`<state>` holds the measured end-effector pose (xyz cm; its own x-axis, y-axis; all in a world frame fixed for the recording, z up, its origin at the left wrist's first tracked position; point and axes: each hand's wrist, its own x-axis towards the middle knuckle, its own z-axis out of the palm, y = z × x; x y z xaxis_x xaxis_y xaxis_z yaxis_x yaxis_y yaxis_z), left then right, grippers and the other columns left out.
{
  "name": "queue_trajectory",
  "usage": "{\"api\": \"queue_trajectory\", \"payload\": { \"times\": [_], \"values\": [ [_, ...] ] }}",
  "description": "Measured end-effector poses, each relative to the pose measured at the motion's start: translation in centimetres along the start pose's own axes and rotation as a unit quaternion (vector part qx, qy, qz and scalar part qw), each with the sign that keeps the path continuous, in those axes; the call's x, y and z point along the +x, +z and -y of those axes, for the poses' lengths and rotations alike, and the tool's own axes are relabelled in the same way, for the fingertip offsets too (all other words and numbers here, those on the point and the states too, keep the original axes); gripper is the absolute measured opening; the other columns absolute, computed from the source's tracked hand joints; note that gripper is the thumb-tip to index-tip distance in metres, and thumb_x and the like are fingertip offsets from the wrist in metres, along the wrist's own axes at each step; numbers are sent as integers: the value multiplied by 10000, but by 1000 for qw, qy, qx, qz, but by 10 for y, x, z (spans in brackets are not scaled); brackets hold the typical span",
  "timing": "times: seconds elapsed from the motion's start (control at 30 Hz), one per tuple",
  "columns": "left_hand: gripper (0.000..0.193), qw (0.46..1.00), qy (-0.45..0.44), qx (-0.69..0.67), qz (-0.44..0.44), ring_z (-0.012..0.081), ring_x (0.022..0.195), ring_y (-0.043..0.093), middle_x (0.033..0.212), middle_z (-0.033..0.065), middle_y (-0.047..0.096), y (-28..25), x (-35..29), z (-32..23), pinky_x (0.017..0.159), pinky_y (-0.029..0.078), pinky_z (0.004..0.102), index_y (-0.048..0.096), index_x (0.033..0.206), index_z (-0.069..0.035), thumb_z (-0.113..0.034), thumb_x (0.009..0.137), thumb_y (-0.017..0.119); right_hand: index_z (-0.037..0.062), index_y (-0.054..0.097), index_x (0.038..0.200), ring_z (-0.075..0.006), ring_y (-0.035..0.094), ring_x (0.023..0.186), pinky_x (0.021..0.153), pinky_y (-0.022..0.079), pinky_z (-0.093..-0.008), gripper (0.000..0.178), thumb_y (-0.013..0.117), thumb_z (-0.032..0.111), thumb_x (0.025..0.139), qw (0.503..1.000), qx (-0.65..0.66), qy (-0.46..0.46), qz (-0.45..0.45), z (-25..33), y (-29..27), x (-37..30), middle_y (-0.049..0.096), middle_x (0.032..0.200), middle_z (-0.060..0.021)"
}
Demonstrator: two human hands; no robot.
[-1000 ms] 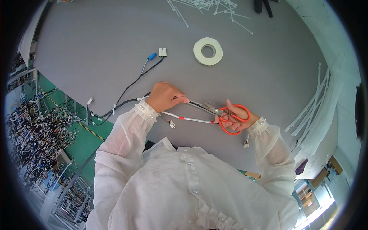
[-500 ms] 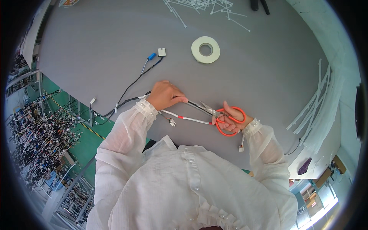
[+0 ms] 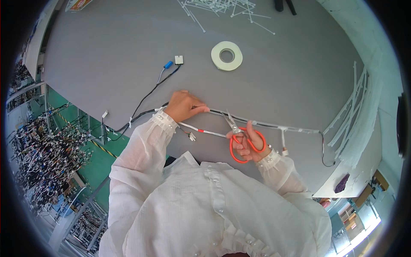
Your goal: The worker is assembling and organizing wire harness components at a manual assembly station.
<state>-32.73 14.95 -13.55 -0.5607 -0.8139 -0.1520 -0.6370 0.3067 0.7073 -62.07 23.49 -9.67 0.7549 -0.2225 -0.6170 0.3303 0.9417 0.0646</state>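
A wire harness (image 3: 266,124) with black and grey-white covered sections stretches across the grey table. My left hand (image 3: 184,107) is closed on it, thumb and fingertips pinching the cable. In my right hand (image 3: 249,147) is a pair of scissors (image 3: 235,129) with orange handles. Their blades are spread and point up, the tips close to the cable just right of my left hand; whether they touch it I cannot tell. A thinner white branch with a red band (image 3: 201,130) runs below, its right end by my right fingers. Up left, branches end in a blue connector (image 3: 168,64) and a white connector (image 3: 179,60).
A roll of white tape (image 3: 216,56) lies beyond my hands. Loose white cable ties (image 3: 222,6) and a black-handled tool (image 3: 291,7) are at the far edge. Long translucent strips (image 3: 357,128) lie at the right. Beside the table at left hang many harnesses (image 3: 47,158).
My right hand has moved left and slightly down with the scissors, whose blades now point up instead of left. The harness's right stretch has come into sight. My left hand keeps its hold.
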Motion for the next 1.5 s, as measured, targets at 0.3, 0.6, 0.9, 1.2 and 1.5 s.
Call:
{"api": "queue_trajectory", "payload": {
  "times": [0.3,0.6,0.9,1.2,1.5],
  "values": [
    [252,999,8,6,37,198,666,624,755,7,720,-5,-1,2,705,430,329,761,777,-144,-387,818,705,-13,604,1073,-47,359,446,385,317,-221,650,424,603,972,890,-437,-9,-133,38,34,-28,407,626,42],
    [263,999,4,-7,40,207,646,609,727,9,707,-3,-2,3,701,427,327,754,763,-133,-386,814,707,-21,619,1092,-40,366,441,363,319,-218,638,416,575,986,901,-407,129,-78,76,27,-16,420,622,42],
    [254,999,12,5,47,210,608,580,694,2,688,-6,0,3,684,416,327,748,752,-135,-380,806,710,-17,628,1123,-39,369,449,360,332,-215,664,401,591,983,910,-389,136,-44,86,18,-11,429,642,45],
    [246,999,28,-1,30,196,591,563,655,-5,664,-3,-1,5,669,407,323,745,749,-133,-372,800,716,-27,620,1130,-36,365,450,360,329,-213,709,382,621,970,907,-389,154,-35,89,12,-6,439,637,47],
    [250,999,44,10,12,193,596,574,652,-4,666,-3,0,4,662,408,322,744,733,-132,-373,800,721,-40,601,1152,-44,363,453,369,323,-211,724,360,619,976,913,-382,143,-3,91,-2,0,440,647,42]
  ]
}}
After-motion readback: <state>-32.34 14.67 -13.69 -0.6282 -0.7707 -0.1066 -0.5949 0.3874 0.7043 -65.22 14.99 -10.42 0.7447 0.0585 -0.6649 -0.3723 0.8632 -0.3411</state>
